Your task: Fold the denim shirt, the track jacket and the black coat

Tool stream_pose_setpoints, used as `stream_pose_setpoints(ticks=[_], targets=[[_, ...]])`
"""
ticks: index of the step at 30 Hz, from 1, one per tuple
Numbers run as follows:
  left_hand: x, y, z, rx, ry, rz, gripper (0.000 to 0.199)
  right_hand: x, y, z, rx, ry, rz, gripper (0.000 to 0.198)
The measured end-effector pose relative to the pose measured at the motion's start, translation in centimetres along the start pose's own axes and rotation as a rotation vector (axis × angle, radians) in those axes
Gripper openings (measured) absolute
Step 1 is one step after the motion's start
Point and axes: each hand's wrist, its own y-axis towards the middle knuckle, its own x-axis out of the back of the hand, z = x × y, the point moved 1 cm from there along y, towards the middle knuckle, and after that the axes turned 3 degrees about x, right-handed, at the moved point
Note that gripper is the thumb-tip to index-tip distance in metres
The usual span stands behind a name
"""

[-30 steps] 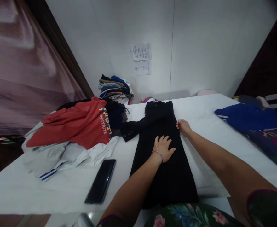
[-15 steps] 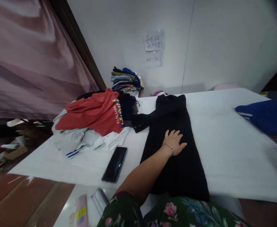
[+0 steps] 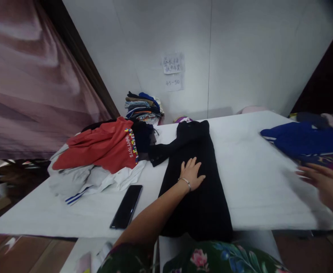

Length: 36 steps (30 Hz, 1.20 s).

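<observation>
A black long-sleeved garment (image 3: 199, 204) lies lengthwise on the white table, its body narrow and one sleeve sticking out to the left. My left hand (image 3: 191, 174) rests on its middle, palm down with fingers spread. Over at the right edge, my right hand (image 3: 322, 182) hovers above the table with fingers stretched out, holding nothing and slightly blurred. Beyond it lies a blue garment (image 3: 299, 138) with white stripes.
Left of the black garment sits a heap with a red garment (image 3: 100, 149) and white clothing (image 3: 123, 178). A phone (image 3: 126, 206) lies near the front edge of the white table (image 3: 251, 189). Folded clothes (image 3: 143, 106) are stacked by the wall.
My right hand has come into view at the right. The view has turned right, showing more clothes there. My left hand stays flat on the black garment.
</observation>
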Motion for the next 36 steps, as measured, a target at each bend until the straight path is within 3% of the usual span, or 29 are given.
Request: stream_pose_setpoints(ticks=[4, 8, 13, 16, 19, 23, 27, 32, 36], targets=[[2.1, -3.5, 2.1, 0.224, -0.007, -0.072, 0.065, -9.2, -0.4, 0.5, -0.15, 0.124, 0.337, 0.024], [2.2, -7.3, 6.2, 0.481, -0.158, -0.166, 0.069, -17.9, -1.4, 1.0, -0.315, 0.159, 0.528, 0.033], [1.1, -8.7, 10.1, 0.721, -0.463, -0.059, 0.079, -26.1, -1.3, 1.3, -0.357, 0.134, 0.623, 0.048], [0.8, -7.8, 10.8, 0.745, -0.558, -0.045, 0.072, -29.9, -0.7, 1.6, -0.358, 0.082, 0.617, 0.056], [0.2, -6.7, 10.8, 0.708, -0.652, -0.015, 0.052, -32.5, -0.1, 2.0, -0.358, 0.018, 0.606, 0.055], [-0.6, -5.8, 10.6, 0.698, -0.681, -0.068, 0.035, -33.8, 0.2, 2.1, -0.376, -0.01, 0.638, 0.03], [0.1, -5.0, 10.6, 0.635, -0.624, -0.068, 0.033, -32.7, 0.5, 1.8, -0.385, 0.038, 0.639, 0.016], [4.1, -2.5, 11.2, 0.448, -0.402, 0.009, 0.041, -27.4, 0.6, 1.3, -0.407, 0.123, 0.583, 0.017], [8.2, 1.7, 12.8, 0.352, -0.089, 0.095, 0.051, -21.0, -2.9, 1.0, -0.483, 0.294, 0.551, 0.016]])
